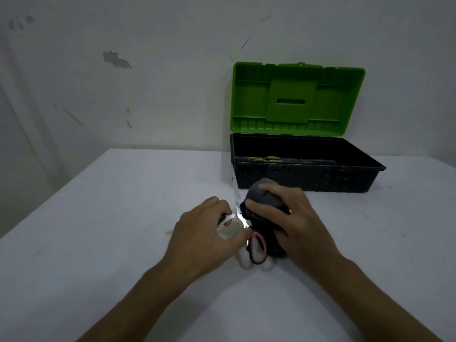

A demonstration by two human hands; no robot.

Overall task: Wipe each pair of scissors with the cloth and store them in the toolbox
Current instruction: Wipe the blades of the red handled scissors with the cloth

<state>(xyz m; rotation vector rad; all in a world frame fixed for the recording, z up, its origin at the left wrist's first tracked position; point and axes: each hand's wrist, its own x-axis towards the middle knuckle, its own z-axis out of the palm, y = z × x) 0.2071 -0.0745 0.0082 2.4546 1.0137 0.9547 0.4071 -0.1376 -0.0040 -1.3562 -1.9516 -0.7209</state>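
A pair of scissors (pixel 257 248) with black and pink handles lies on the white table (pixel 123 218), its shiny blade pointing away toward the toolbox. My left hand (pixel 207 233) holds the scissors near the pivot, fingers curled around them. My right hand (pixel 286 218) grips a bunched grey cloth (pixel 261 196) and presses it on the scissors beside the blade. The toolbox (pixel 306 174) stands open behind, black base and green lid (pixel 296 99) upright. Green-handled tools (pixel 264 159) lie inside it at the left.
A white wall with scuffs rises right behind the table and the toolbox. The table's left edge runs diagonally from the back toward the near left. A white handle loop shows under the pink one.
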